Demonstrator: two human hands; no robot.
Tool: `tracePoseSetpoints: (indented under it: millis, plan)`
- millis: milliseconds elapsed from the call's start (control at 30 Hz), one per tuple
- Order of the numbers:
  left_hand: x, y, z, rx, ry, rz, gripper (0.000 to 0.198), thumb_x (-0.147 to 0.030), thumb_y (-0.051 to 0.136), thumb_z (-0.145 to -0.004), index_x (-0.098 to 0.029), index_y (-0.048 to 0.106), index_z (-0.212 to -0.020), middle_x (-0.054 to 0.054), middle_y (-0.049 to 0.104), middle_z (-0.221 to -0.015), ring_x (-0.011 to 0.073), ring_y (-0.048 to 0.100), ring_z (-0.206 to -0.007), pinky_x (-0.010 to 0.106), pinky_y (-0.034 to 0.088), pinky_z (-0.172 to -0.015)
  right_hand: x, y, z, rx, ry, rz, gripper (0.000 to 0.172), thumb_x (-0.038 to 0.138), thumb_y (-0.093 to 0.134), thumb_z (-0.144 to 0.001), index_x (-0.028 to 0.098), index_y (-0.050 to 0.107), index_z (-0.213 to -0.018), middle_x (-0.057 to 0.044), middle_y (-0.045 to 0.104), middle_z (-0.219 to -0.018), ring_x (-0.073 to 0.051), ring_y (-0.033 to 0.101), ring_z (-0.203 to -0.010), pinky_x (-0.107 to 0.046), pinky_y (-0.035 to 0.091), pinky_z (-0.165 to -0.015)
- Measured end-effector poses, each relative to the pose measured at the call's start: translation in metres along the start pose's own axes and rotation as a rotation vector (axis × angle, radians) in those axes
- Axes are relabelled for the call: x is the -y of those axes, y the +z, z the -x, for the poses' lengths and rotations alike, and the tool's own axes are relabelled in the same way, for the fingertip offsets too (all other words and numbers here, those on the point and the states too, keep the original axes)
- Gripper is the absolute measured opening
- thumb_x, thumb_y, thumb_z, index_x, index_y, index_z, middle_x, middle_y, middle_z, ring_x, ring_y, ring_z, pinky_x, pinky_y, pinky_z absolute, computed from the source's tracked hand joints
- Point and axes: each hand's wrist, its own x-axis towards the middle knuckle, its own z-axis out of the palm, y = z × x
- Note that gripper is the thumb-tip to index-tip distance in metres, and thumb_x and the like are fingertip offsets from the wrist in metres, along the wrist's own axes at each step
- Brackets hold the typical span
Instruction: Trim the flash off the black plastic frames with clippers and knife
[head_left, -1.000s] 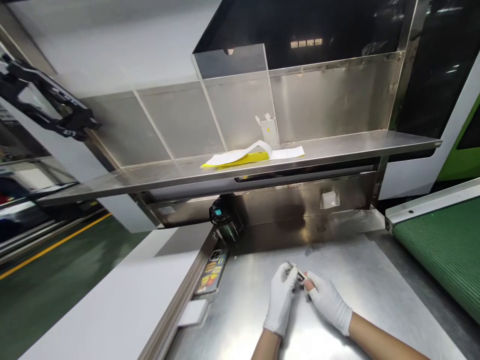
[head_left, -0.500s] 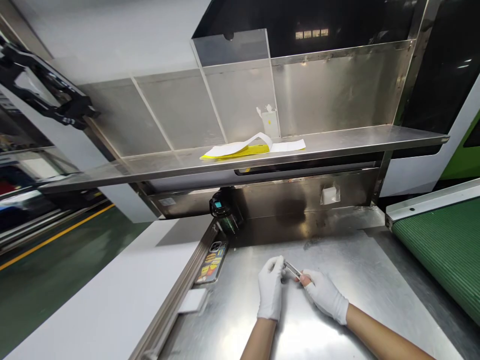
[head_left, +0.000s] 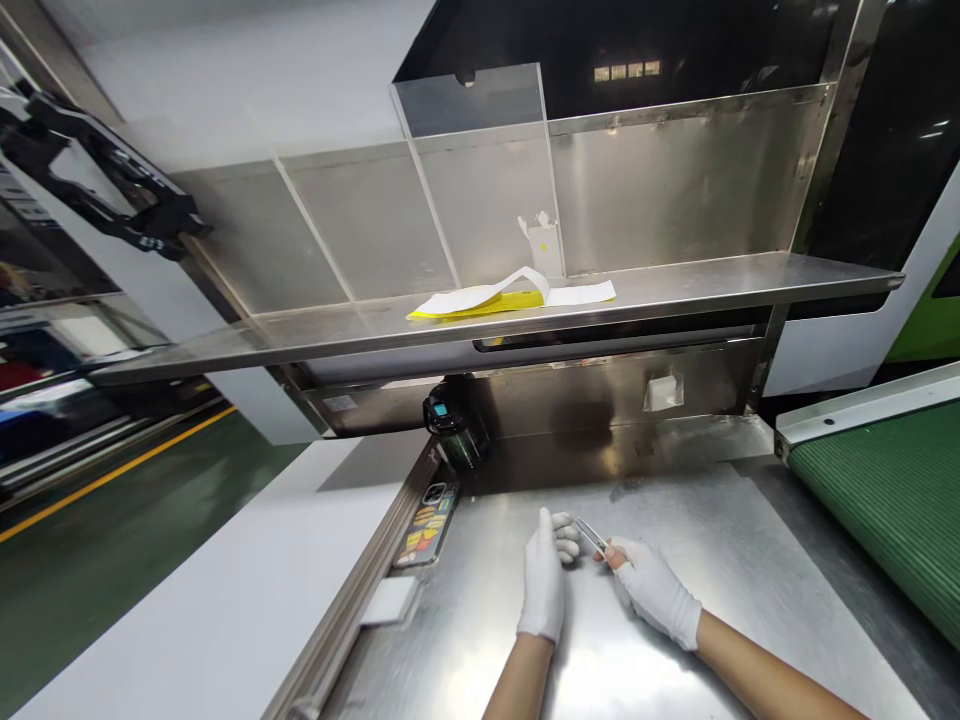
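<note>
From where I stand, the gloved right hand (head_left: 660,592) grips a slim metal tool (head_left: 591,537) between bare thumb and fingers. The left hand (head_left: 544,585) is loosely half open, thumb raised, fingers bent beside the tool's tip; whether they touch it, I can't tell. The tool is above the steel table (head_left: 480,650). Left of the hands lie a patterned phone case (head_left: 427,530) and a white block (head_left: 389,601), with a dark bottle (head_left: 463,440) behind. A green conveyor belt (head_left: 892,480) runs at the right.
</note>
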Motion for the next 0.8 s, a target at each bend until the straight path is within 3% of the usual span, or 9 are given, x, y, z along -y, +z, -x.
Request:
tracePoseSetpoints:
  millis: [167,300,800]
  plan:
    - [0.0006,0.0045,0.007,0.075,0.107,-0.13,0.074,-0.084,0.075,-0.071,-0.013,0.054,-0.074,0.004,0.051,-0.067,0.0137,0.048,-0.064,0.026,0.035,-0.062,0.0054,-0.0008,-0.0005,0.024,-0.024,0.007,0.059,0.058,0.037,-0.112,0.014,0.073,-0.1,-0.008,0.068,-0.09,-0.03,0.064,-0.085,-0.034,0.044,-0.074]
    - [0.0009,0.0033,0.008,0.056,0.149,-0.18,0.058,-0.07,0.07,-0.077,-0.015,0.052,-0.072,0.004,0.052,-0.068,0.0145,0.047,-0.063,0.028,0.037,-0.062,0.0091,-0.002,-0.0012,0.035,-0.036,0.007,0.055,0.055,0.039,-0.113,0.014,0.073,-0.099,-0.007,0.068,-0.091,-0.029,0.065,-0.086,-0.034,0.044,-0.077]
    - [-0.0034,0.0002,0.0091,-0.039,0.175,-0.241,0.061,-0.075,0.064,-0.076,-0.015,0.053,-0.073,0.006,0.051,-0.071,0.0165,0.047,-0.068,0.029,0.039,-0.064,0.0076,-0.0021,-0.0007,0.067,0.006,0.005,0.055,0.056,0.04,-0.111,0.014,0.076,-0.101,-0.006,0.07,-0.09,-0.031,0.066,-0.087,-0.035,0.044,-0.077]
